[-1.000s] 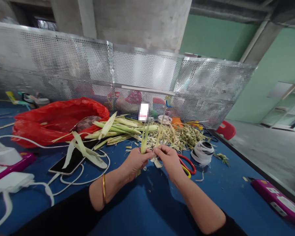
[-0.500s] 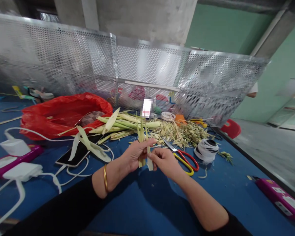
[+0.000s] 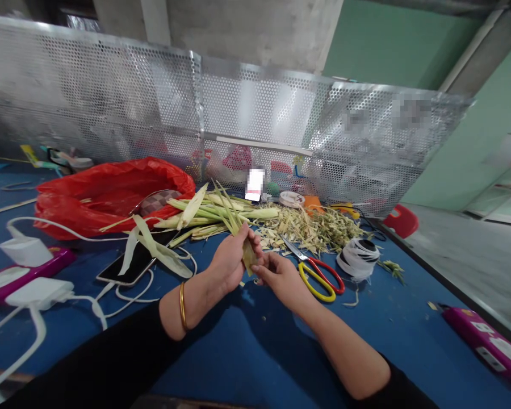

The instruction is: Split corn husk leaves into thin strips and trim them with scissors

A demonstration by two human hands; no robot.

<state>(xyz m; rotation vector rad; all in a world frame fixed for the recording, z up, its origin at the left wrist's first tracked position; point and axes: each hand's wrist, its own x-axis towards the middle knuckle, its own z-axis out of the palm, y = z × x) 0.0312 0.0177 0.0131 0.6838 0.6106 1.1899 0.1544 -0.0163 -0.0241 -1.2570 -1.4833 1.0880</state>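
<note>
My left hand (image 3: pixel 229 262) is wrapped round a bundle of pale green corn husk strips (image 3: pixel 249 258), its thumb pressed along them. Their narrow tips lean up and to the left. At the bundle's lower end, my right hand (image 3: pixel 283 279) pinches the husk edge between thumb and fingertips. Just right of that hand lie scissors (image 3: pixel 318 276) with red and yellow handles, blades pointing at a heap of dry husk shreds (image 3: pixel 298 227). Longer husk leaves (image 3: pixel 213 213) are piled behind my left hand.
A red plastic bag (image 3: pixel 76 199) stands at the left. A phone (image 3: pixel 130 264), white cables and a purple power strip (image 3: pixel 59 258) lie nearer. A spool of white thread (image 3: pixel 357 260) sits right, and another purple power strip (image 3: pixel 485 341) lies near the table edge. Perforated metal panels (image 3: pixel 255 108) rise behind.
The husk strips have tipped from upright to leaning left. The separate strip in my right hand has come against the bundle, and my left thumb has moved up onto it.
</note>
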